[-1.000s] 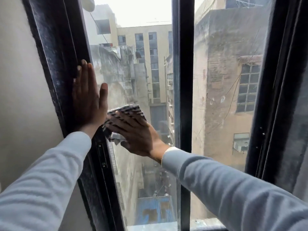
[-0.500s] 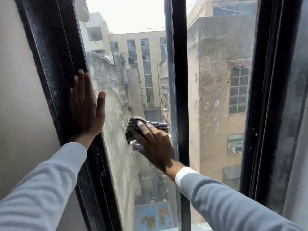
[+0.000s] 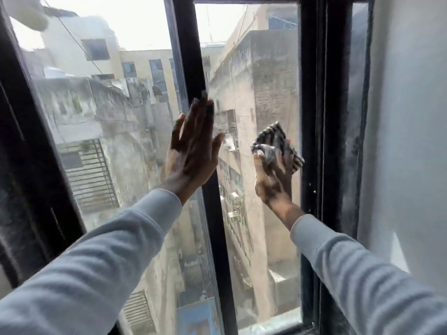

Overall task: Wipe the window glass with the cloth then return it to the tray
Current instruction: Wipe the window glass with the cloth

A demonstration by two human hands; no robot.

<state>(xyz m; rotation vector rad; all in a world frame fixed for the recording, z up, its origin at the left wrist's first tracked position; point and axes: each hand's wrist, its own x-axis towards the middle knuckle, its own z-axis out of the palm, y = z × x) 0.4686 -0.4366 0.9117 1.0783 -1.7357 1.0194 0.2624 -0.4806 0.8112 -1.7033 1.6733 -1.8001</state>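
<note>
Two panes of window glass stand on either side of one black centre bar (image 3: 212, 213), and everything here is placed by that bar. To the left of the bar is the left pane (image 3: 101, 141), dusty, with old buildings seen through it. The left hand (image 3: 193, 153) lies flat just at the bar, partly over it and partly over the left pane; its fingers (image 3: 202, 112) are straight and spread a little, pointing up, and it holds nothing. It seems only to steady the person.

To the right of the bar is the right pane (image 3: 266, 81). There the right hand (image 3: 274, 177) presses the striped cloth (image 3: 278, 146) against the glass, close to the outer black frame (image 3: 312, 117) and well apart from the bar. The cloth sits above and beyond the fingers, its long side tilted up toward the bar. The hand is blurred, so I cannot tell exactly how its fingers curl, but they are closed around the bunched lower part of the cloth.

I judge the wiping is not finished. The tray is not in view.
</note>
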